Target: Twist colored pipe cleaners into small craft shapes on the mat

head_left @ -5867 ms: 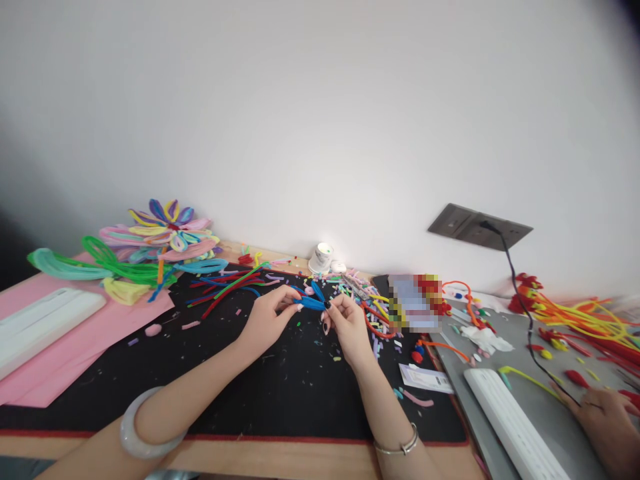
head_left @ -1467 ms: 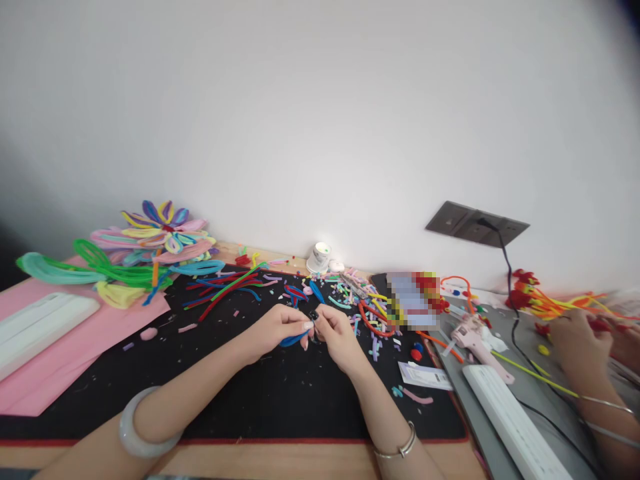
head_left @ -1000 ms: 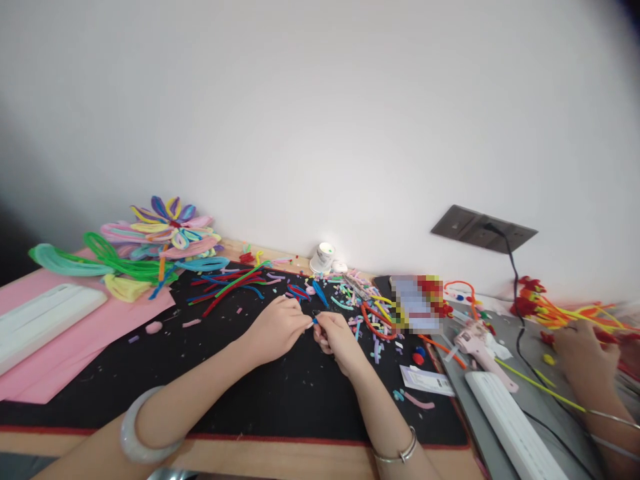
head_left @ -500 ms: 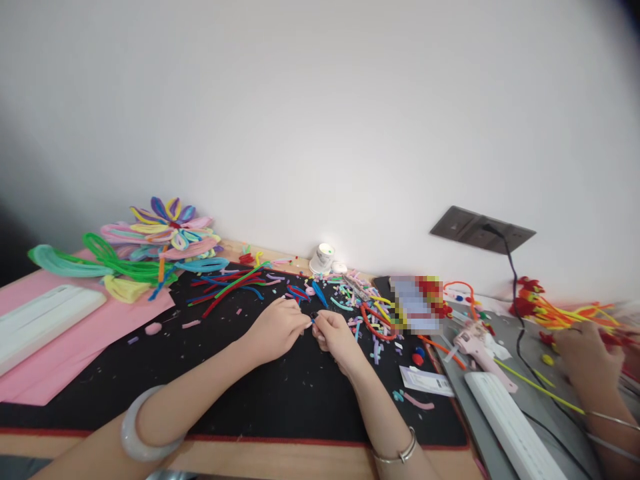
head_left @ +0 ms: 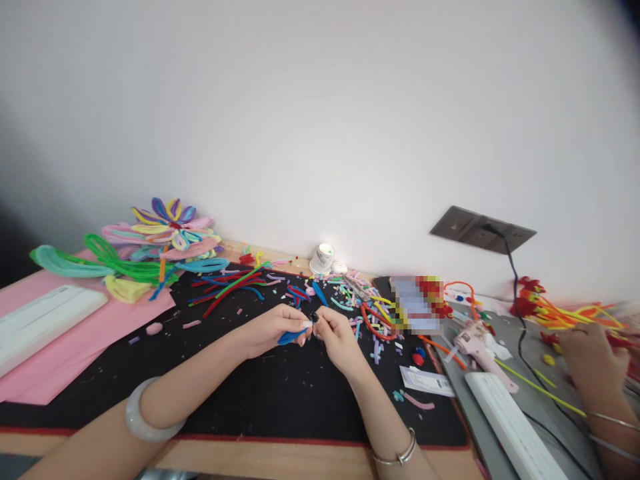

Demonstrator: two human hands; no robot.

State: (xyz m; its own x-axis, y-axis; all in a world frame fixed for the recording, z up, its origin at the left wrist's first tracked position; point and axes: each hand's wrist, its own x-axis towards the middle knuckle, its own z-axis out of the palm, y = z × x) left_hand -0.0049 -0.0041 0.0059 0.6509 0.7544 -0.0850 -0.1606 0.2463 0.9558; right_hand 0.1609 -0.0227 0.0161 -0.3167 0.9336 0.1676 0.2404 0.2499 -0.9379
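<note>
Pale wall [head_left: 320, 120] fills the top; below it my black mat [head_left: 280, 400] spans the desk, pink sheet [head_left: 125, 320] at its left. Multicolored pipe-cleaner flower [head_left: 167, 233] sits at back left; a co-worker's hand [head_left: 593, 363] is at far right. My left hand [head_left: 275, 331] and right hand [head_left: 337, 335] meet over mid-mat. Just changed: left hand has rolled open enough that the blue pipe-cleaner loop [head_left: 291, 337], hidden behind it half a second ago, shows again under the fingers. Left thumb and fingers pinch it; right thumb and finger are closed at its inner end, gripping it there as far as I can tell, exact contact too small. So work seems to be at that joined end, likely twisting, not finished since neither hand has let go. Beyond, on the mat: red-and-blue loop piece [head_left: 299, 295], another blue loop [head_left: 319, 293], then tiny scraps [head_left: 343, 303], apart from my fingers.
</note>
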